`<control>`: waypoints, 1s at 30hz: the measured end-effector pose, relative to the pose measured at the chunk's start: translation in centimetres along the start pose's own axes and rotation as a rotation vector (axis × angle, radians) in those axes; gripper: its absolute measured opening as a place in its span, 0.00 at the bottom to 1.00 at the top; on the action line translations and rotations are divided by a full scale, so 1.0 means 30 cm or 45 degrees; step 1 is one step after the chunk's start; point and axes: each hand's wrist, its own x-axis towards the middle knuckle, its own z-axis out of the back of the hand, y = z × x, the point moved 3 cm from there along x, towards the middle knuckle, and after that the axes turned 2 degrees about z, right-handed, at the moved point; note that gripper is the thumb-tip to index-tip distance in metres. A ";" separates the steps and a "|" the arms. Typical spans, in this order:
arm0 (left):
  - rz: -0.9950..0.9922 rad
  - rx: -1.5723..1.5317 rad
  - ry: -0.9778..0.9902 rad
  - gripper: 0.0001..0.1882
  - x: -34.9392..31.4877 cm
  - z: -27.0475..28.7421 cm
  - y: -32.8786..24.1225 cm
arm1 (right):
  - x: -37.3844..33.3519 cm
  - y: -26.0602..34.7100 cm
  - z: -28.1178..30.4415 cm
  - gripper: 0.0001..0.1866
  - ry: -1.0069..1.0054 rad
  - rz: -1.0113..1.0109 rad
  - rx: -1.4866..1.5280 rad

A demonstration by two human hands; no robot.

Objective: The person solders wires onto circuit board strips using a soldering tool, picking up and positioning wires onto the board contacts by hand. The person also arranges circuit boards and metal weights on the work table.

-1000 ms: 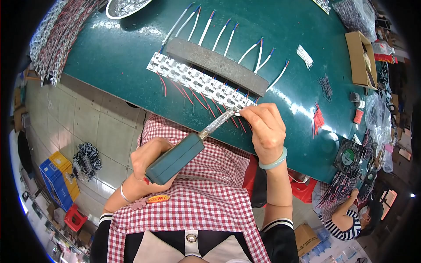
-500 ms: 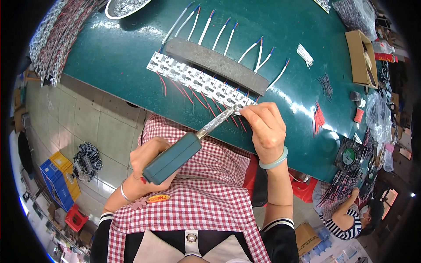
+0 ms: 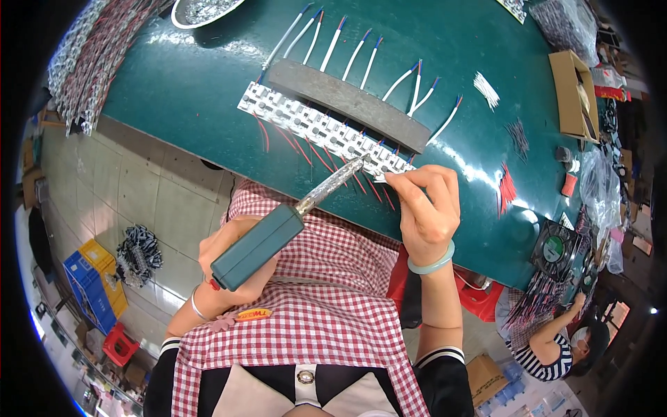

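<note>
My left hand (image 3: 233, 260) is wrapped round the dark green handle of a soldering iron (image 3: 257, 248). The iron's metal barrel slants up to the right, its tip at the front edge of a strip of white circuit boards (image 3: 306, 124), near the right end. Red wires (image 3: 300, 147) hang off the strip's near side. At the strip's right end my right hand (image 3: 431, 208) is closed in a pinch; what lies between its fingertips is hidden. Behind the strip, a long grey bar (image 3: 347, 101) lies across white cables (image 3: 333, 45) with stripped coloured ends.
On the green table (image 3: 187, 90), a metal bowl (image 3: 182, 21) stands far left beside bundled wired strips (image 3: 90, 69). Toward the right lie white sleeves (image 3: 486, 90), red wires (image 3: 506, 186), a cardboard box (image 3: 573, 97) and a black fan (image 3: 554, 250). Another person (image 3: 556, 351) works at lower right.
The iron's tip has shifted left along the strip, away from my right fingertips. My right hand has moved slightly right and remains pinched at the strip's end.
</note>
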 end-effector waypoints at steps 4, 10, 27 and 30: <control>0.010 -0.030 -0.018 0.13 0.001 -0.001 0.013 | 0.004 0.010 -0.032 0.14 -0.027 -0.068 0.064; 0.007 -0.120 -0.039 0.13 -0.009 -0.004 0.032 | 0.017 0.022 -0.044 0.14 0.056 -0.124 0.083; 0.080 -0.206 -0.051 0.12 -0.005 0.002 0.052 | 0.054 0.010 -0.046 0.10 0.169 -0.328 0.296; 0.043 -0.173 -0.039 0.16 -0.001 0.002 0.059 | 0.060 0.015 -0.045 0.09 0.189 -0.326 0.271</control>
